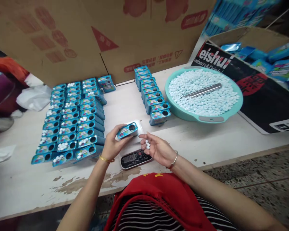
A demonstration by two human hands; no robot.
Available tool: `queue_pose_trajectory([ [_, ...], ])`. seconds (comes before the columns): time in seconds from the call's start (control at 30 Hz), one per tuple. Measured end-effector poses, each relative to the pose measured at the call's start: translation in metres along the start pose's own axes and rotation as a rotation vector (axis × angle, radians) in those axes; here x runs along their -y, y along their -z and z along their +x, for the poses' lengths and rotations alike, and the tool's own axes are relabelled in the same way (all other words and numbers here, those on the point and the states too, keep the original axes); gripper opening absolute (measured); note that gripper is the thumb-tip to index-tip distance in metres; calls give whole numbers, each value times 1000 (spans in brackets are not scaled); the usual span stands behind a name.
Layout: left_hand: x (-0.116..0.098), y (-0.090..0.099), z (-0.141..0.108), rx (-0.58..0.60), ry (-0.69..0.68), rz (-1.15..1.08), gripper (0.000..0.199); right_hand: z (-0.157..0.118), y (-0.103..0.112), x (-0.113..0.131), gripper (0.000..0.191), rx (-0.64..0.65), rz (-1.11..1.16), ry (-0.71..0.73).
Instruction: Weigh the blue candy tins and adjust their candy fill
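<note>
My left hand [113, 143] is closed around a blue candy tin [127, 130] with a dark round opening in its top. The tin is over the white platform [141, 127] of a digital scale [135, 159]. Its display is lit, though the digits are hard to read. To the right, my right hand [159, 149] is turned palm up with fingers curled, holding several small white candies [147, 144]. A turquoise basin [210, 119] full of pale candies stands beyond it, a metal scoop [203, 90] lying on the heap.
Rows of blue tins [68, 122] stand at left, some with candies on top. Another line of tins [151, 93] stands left of the basin. A cardboard box [74, 41] walls the back. At right, an open carton [257, 106] holds blue packages [283, 69].
</note>
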State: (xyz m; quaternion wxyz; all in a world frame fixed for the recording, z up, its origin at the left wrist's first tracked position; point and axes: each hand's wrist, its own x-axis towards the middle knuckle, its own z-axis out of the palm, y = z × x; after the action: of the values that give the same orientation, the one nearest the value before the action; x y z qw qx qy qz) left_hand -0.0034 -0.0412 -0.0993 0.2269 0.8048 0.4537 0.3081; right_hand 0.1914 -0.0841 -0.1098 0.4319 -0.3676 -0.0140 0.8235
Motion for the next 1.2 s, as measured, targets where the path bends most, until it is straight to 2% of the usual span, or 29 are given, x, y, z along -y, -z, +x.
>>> queue_pose_trajectory([
  [0.07,-12,2,4,32,-195,171,35,4,-9,0,25,-6,52,4],
  [0.17,-29,9,10,60,-438,452,36,8,-18,1,22,-14,118,42],
  [0.3,-39,12,10,33,-539,601,31,8,-26,1,26,-64,153,16],
  [0.43,-39,11,2,-52,-548,638,32,5,-31,-2,26,-58,144,25],
  [0.53,-31,7,-2,-34,-507,645,31,5,-31,-2,26,-45,153,14],
  [0.63,-20,4,-4,12,-410,579,34,6,-29,-2,23,-16,149,-1],
  [0.83,-9,2,-1,-17,-131,222,34,1,-15,2,19,-3,95,-5],
  [1.0,3,0,3,59,76,3,36,-8,6,9,15,-1,73,-12],
  [1.13,13,4,4,77,61,-37,43,-14,18,12,17,-21,119,-10],
  [1.2,7,9,2,10,-12,29,51,-18,20,11,19,-30,153,-4],
])
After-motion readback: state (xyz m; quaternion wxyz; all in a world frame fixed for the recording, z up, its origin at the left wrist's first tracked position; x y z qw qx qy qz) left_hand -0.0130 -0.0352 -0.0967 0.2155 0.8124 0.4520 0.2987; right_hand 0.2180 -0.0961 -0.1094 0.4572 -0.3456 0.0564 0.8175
